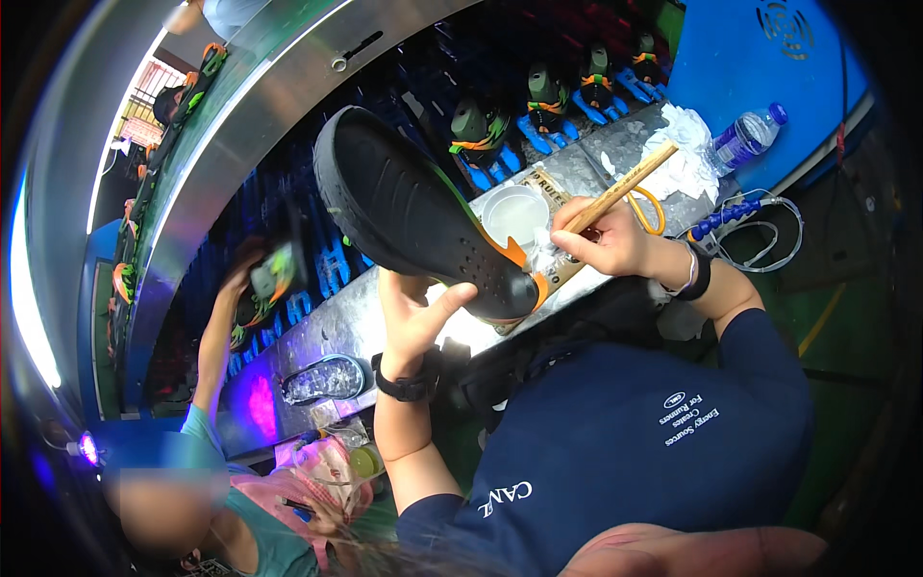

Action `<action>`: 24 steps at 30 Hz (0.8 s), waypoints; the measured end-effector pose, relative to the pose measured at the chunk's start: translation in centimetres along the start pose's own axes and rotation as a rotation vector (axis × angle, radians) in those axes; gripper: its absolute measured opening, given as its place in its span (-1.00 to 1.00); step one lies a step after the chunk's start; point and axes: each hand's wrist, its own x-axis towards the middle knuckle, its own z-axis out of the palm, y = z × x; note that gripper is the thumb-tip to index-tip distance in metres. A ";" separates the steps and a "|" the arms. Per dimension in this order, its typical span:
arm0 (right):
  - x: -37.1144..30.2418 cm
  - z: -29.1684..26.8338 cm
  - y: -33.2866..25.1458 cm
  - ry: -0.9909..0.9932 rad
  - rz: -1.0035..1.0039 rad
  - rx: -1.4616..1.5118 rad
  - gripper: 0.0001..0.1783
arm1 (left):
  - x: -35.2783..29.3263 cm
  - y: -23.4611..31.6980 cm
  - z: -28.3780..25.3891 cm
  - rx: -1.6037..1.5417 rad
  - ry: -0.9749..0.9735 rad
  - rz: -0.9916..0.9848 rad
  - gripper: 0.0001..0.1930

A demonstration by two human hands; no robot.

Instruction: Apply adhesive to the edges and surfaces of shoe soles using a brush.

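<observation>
My left hand (418,317) is closed around the heel end of a shoe (433,207), thumb along its edge. The shoe is tilted, its broad black sole face toward me, with grooves, small holes and orange and green bits at the edges. My right hand (606,238) pinches a brush (625,189) by its wooden handle. The brush's whitish head is close to the shoe's orange heel part; whether they touch I cannot tell. Just behind the shoe, a pale round cup (519,212) holds whitish liquid.
Beyond the metal bench (601,154), several shoes on blue holders (548,133) line a dark rack. Crumpled white paper (685,144), a plastic bottle (745,139) and a coiled blue hose (726,218) are at right. Left, a co-worker (288,519) handles another shoe (269,284), near a loose sole (327,378).
</observation>
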 end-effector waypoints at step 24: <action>2.1 2.2 -0.8 0.088 -0.214 -0.135 -0.97 | -0.6 -1.2 -1.5 -0.128 -0.017 -0.187 -0.33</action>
